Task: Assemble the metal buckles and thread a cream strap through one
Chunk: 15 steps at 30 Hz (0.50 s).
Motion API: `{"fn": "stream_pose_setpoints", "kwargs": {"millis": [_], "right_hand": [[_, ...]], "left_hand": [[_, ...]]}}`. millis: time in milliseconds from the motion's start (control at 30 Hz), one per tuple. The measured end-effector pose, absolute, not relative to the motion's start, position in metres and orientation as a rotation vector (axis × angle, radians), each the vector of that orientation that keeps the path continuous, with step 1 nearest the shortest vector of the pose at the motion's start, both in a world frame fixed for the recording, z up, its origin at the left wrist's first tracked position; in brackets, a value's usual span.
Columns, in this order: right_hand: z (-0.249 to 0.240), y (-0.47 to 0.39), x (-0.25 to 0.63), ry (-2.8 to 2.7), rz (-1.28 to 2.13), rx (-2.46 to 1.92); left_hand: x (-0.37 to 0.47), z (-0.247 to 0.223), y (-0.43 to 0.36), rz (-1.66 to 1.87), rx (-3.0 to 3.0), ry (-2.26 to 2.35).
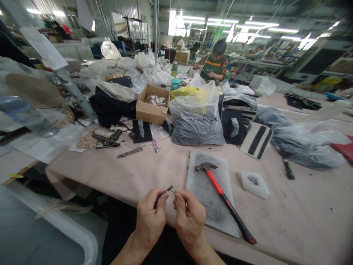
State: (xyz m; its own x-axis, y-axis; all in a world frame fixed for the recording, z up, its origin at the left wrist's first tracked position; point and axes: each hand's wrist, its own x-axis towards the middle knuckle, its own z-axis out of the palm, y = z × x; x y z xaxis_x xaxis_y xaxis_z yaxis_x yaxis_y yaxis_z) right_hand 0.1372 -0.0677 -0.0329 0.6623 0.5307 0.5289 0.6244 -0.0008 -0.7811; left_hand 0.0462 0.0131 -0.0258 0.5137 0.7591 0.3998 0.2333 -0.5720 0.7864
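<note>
My left hand (151, 213) is closed in a pinch on a small, thin dark piece (168, 188) whose tip pokes out past the thumb; its kind is too small to make out. Close beside it, my right hand (190, 215) pinches something tiny between thumb and forefinger, mostly hidden by the fingers. Both hands hover over the front edge of the table, fingertips almost meeting. To the right, a claw hammer (216, 182) with a red and black handle lies across a scuffed pale board (197, 184).
A worn white block (261, 189) lies right of the hammer. Farther back are pliers-like tweezers (129, 152), pink-handled snips (155, 145), a cardboard box (150, 114) of small parts and a plastic-bagged stack (197, 125). A grey bin (79, 235) stands at left. Another person (213, 66) works across the table.
</note>
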Motion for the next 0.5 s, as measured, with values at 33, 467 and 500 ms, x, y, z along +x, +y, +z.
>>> {"fn": "stream_pose_setpoints", "kwargs": {"millis": [33,467,500], "right_hand": [[-0.0319,-0.0672,0.1369,-0.969,-0.102,-1.652],[-0.0328,-0.0686,0.1380,-0.908,0.164,-1.694],[-0.0332,-0.0691,0.1384,-0.889,0.195,-1.681]], "left_hand": [[0.0463,-0.0256,0.0129,0.997,2.077,0.805],[0.0435,-0.0270,0.0075,0.868,2.022,0.924],[0.0432,-0.0275,0.0072,0.845,2.015,0.933]]}}
